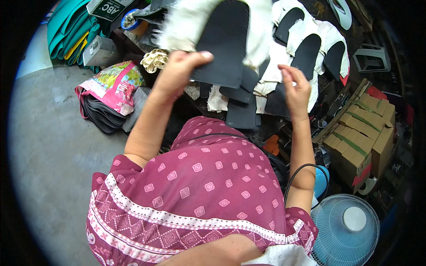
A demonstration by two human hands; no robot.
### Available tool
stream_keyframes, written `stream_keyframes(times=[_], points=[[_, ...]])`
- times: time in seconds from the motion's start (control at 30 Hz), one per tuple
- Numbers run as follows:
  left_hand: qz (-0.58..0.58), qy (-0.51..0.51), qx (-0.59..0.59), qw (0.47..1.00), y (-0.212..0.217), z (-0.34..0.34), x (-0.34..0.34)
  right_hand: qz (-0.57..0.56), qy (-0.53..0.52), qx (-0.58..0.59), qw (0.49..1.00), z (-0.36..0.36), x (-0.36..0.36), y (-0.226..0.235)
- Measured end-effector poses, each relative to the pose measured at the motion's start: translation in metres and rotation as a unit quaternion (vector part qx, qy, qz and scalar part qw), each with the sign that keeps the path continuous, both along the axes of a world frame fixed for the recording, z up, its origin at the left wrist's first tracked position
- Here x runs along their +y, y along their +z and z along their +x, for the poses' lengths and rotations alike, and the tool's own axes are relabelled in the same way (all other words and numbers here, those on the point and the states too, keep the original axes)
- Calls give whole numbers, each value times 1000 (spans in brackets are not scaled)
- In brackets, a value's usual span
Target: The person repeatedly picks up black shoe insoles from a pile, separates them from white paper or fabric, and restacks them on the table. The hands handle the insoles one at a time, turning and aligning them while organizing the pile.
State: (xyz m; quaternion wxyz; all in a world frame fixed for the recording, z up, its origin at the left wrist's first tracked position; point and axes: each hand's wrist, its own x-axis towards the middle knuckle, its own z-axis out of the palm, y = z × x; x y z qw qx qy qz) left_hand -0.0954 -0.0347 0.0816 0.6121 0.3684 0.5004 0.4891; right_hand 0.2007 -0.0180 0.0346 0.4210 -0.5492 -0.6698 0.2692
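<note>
The person's left hand [176, 71] was clamped on the near left edge of a black sole-shaped sheet [224, 51], its thumb lying flat across the dark face. The right hand [296, 86] was raised to the right, apart from that sheet, its thumb and index finger drawn close; whether anything thin sat between them could not be told. The step in hand looked to be the handling of this single piece, held up over the far middle of the clutter; a next move, by judgement, called for a steady hold on the edge and care with the loose cloth. The sheet was matt black, with a rounded far end and a straighter near edge, and it looked fairly stiff. White fabric [186, 24] wrapped around its curved end in a broad band, badly frayed on the left. Beneath and nearer lay plain black sole pieces [241, 114], overlapping one another. To the far right, similar black pieces edged with white cloth [307, 51] were spread out, partly overlapping. A bundle of cream bands [154, 60] lay just left of the left hand.
</note>
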Motion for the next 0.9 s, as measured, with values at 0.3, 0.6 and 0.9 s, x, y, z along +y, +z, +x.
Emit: stream_keyframes(times=[0.3,0.6,0.9], points=[[96,90,-80,988,38,-47,3,55,110,-312,942,-44,-23,-42],[44,76,-124,988,24,-63,-3,-46,-83,199,975,1,13,-17],[5,119,-39,992,6,-46,-1,-276,76,323,902,72,10,-5]])
